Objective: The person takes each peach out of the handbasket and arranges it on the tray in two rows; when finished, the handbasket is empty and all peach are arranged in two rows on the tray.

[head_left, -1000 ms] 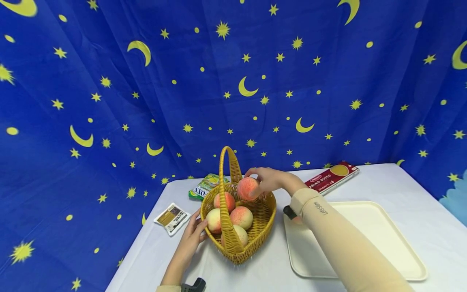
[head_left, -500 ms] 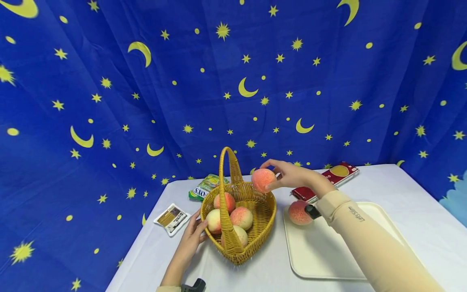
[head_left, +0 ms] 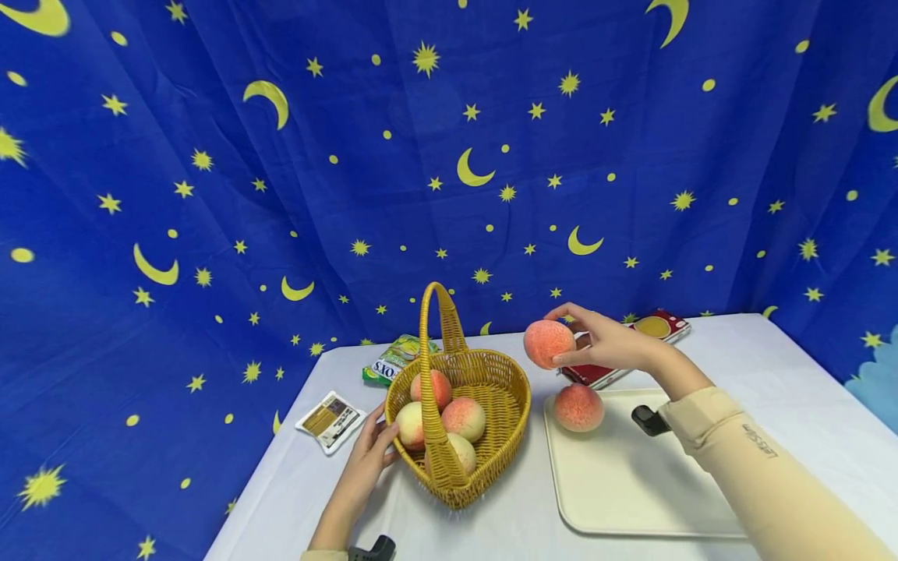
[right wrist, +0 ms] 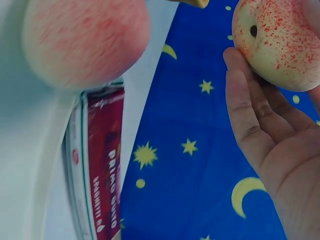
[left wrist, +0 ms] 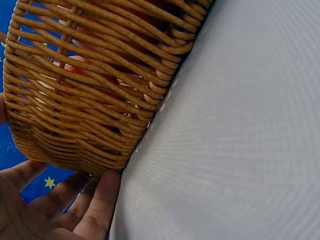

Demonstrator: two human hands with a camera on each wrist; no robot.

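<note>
My right hand (head_left: 609, 343) pinches a pink peach (head_left: 547, 344) between fingers and thumb, in the air right of the basket and above the table. The right wrist view shows this peach's pale, red-speckled underside with a small dark hole. My left hand (head_left: 361, 460) rests its fairly straight fingers against the left side of the yellow wicker basket (head_left: 508, 444). In the left wrist view, fingertips (left wrist: 106, 187) touch the woven wall near its base. Several peaches lie in the basket, such as one red-and-cream peach (head_left: 464, 418); the arched handle partly hides them.
A cream tray (head_left: 617, 491) stands at the right with one peach (head_left: 578, 407) at its far left corner. Behind it lies a red spaghetti pack (head_left: 655, 326). A green packet (head_left: 393, 358) sits behind the basket, and a small white-and-brown packet (head_left: 331, 421) at its left.
My right hand has lifted the peach out of the basket and moved it right, past the rim. The peach on the tray has come into full view. The left hand has stayed at the basket.
</note>
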